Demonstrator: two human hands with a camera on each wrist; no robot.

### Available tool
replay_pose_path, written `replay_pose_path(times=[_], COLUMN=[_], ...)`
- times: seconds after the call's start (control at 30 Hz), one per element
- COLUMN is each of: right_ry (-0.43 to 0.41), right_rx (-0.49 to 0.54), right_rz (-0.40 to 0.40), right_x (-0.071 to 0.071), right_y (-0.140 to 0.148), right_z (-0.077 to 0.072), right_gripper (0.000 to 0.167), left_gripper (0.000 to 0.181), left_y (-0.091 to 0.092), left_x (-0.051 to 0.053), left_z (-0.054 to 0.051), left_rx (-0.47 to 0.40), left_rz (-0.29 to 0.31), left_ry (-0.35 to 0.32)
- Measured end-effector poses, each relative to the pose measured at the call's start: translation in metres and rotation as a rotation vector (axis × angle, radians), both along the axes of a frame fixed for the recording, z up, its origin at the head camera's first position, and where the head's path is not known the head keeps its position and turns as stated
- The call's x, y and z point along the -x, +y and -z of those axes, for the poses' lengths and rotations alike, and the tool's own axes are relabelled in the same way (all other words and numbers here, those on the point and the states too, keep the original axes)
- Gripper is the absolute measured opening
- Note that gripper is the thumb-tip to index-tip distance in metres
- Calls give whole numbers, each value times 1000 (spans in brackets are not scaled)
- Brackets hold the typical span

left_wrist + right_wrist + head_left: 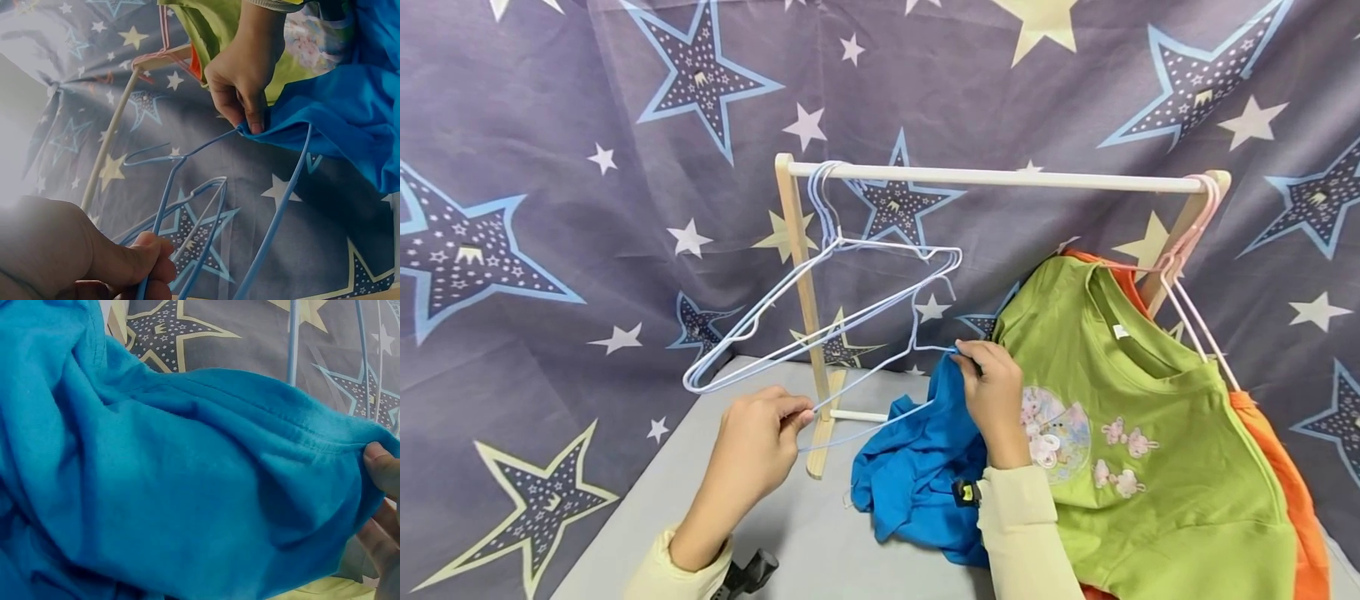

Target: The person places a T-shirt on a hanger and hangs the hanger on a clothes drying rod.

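Observation:
My left hand (763, 437) pinches one end of a light blue clothes hanger (865, 372), whose hook points up and to the right. At the hanger's other end my right hand (996, 396) pinches the edge of a blue garment (917, 475) where it meets the wire. In the left wrist view the hanger's lower bar runs into the blue cloth (337, 119), just past the right hand's fingertips. Most of the garment hangs crumpled down to the grey table. The right wrist view shows its stitched edge stretched up to the thumb (384, 469).
A clothes rack (1000, 177) with a white rail and wooden legs stands behind. Several bare hangers (760, 312) hang at its left end. On the right, a green shirt (1157, 450) and an orange garment (1285, 467) hang on pink hangers (1195, 225). A star-patterned cloth forms the backdrop.

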State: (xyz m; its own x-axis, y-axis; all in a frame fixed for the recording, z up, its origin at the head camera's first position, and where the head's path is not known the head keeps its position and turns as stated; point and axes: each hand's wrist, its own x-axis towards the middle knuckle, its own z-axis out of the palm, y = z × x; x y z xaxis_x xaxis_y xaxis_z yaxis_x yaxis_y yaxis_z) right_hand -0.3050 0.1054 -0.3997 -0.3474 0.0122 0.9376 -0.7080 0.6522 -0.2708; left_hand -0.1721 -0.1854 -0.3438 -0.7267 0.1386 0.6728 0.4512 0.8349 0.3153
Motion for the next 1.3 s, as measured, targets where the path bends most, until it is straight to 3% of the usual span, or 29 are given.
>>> replay_pose_path(times=[0.23, 0.47, 1.3], right_ry=[-41, -28, -4], right_rx=[-27, -39, -86], right_rz=[-18, -28, -54], right_x=[-6, -10, -26], right_y=[2, 1, -16], right_z=[2, 5, -7], right_gripper=[14, 14, 18], left_gripper=[8, 8, 7], left_y=[5, 9, 17], left_x=[2, -1, 0], left_z=[5, 7, 13], left_rx=[18, 14, 28], left_rz=[9, 3, 5], left_ry=[-9, -39, -37])
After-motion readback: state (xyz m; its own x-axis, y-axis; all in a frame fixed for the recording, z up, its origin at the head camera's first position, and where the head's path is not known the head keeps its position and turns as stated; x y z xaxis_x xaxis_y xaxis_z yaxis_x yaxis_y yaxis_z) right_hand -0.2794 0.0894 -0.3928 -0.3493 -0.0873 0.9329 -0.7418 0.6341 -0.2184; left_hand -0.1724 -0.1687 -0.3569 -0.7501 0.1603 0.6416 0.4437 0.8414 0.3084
